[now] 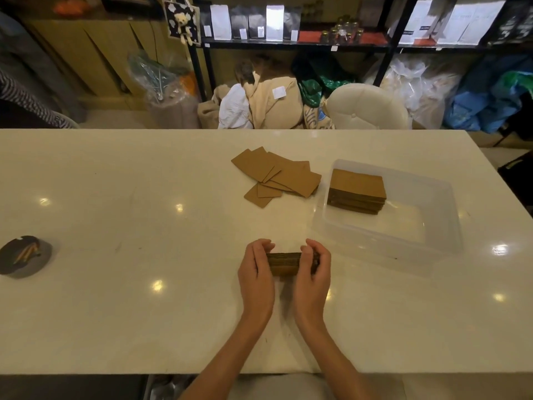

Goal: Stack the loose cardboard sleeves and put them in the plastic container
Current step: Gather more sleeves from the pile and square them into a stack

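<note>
Both bare forearms came up from the lower edge of the frame, a little right of centre, and leaned inward toward each other as they rose. The left hand [256,272] stood with its back to the camera, fingers curled over to the right and the thumb up near the top. The right hand [313,272] mirrored it, fingers curled leftward, knuckles raised. The two hands were close together at the middle of the frame, palms facing, pressing in from either side on a stack of sleeves [284,264] between them. The wrists were straight, the forearms uncovered.
</note>
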The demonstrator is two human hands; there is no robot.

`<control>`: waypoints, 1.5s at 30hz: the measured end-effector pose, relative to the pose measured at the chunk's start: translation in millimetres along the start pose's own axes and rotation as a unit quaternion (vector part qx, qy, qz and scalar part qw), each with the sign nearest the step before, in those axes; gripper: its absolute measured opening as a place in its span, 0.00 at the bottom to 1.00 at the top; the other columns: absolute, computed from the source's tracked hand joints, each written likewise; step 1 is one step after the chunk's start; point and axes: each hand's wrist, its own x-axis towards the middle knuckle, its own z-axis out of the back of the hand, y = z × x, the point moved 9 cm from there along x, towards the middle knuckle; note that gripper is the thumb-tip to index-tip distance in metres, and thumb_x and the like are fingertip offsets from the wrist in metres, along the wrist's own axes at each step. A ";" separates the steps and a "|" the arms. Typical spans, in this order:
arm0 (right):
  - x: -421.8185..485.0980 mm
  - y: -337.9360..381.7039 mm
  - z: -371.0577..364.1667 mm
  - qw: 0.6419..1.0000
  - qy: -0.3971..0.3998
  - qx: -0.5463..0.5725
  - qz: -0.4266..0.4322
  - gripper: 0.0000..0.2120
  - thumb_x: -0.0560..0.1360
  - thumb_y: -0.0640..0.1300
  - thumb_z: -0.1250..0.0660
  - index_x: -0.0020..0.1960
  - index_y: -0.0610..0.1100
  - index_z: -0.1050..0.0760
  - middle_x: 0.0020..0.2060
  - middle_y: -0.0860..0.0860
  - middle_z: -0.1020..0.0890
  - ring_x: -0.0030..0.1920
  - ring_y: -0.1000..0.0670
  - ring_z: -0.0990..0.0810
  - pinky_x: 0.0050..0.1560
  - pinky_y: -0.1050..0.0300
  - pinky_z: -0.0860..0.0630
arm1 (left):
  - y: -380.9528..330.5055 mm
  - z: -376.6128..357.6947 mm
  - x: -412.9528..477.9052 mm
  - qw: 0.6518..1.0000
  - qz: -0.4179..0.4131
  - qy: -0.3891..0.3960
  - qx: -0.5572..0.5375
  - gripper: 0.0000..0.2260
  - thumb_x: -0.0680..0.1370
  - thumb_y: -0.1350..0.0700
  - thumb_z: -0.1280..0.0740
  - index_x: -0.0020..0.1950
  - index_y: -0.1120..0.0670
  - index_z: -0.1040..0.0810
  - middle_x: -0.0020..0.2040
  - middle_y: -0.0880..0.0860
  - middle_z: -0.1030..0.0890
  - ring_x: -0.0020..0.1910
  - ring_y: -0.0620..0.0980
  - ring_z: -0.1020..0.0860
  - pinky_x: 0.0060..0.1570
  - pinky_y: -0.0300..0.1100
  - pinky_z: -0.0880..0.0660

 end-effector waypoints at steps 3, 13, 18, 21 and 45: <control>-4.1 -1.0 0.3 1.000 -0.003 0.006 0.018 0.10 0.84 0.46 0.43 0.60 0.55 0.26 0.53 0.63 0.21 0.57 0.60 0.23 0.59 0.53 0.21 | -9.4 -4.6 6.1 1.000 -0.030 -0.001 -0.001 0.14 0.85 0.52 0.48 0.51 0.49 0.22 0.45 0.44 0.18 0.46 0.42 0.19 0.41 0.29 0.25; 5.7 49.0 -19.6 0.958 0.176 -0.153 0.169 0.18 0.79 0.52 0.37 0.67 0.63 0.36 0.60 0.66 0.31 0.61 0.57 0.28 0.58 0.66 0.27 | -22.8 -2.3 25.6 0.998 0.052 0.028 0.001 0.17 0.86 0.52 0.47 0.49 0.52 0.20 0.48 0.47 0.16 0.48 0.45 0.19 0.48 0.41 0.22; 15.1 39.6 0.8 0.945 0.207 0.126 -0.219 0.15 0.75 0.54 0.34 0.61 0.54 0.23 0.61 0.46 0.22 0.60 0.43 0.21 0.49 0.52 0.17 | -88.3 -19.6 8.9 0.936 -0.113 0.328 -0.063 0.27 0.76 0.39 0.32 0.73 0.44 0.31 0.71 0.45 0.27 0.69 0.47 0.27 0.58 0.39 0.23; -10.4 43.3 -16.7 0.862 0.265 0.244 -0.356 0.18 0.77 0.51 0.36 0.62 0.44 0.20 0.59 0.39 0.18 0.58 0.40 0.17 0.53 0.43 0.18 | -113.4 -29.9 5.5 0.909 -0.182 0.346 -0.144 0.36 0.67 0.57 0.22 0.72 0.50 0.33 0.68 0.59 0.26 0.68 0.62 0.27 0.65 0.55 0.26; 29.0 129.5 18.0 0.982 0.034 0.083 0.163 0.15 0.83 0.55 0.50 0.56 0.56 0.25 0.52 0.62 0.22 0.58 0.57 0.22 0.51 0.66 0.23 | -84.8 -67.8 3.9 0.861 0.179 0.138 -0.456 0.26 0.76 0.38 0.39 0.67 0.53 0.27 0.60 0.60 0.21 0.61 0.58 0.21 0.62 0.54 0.25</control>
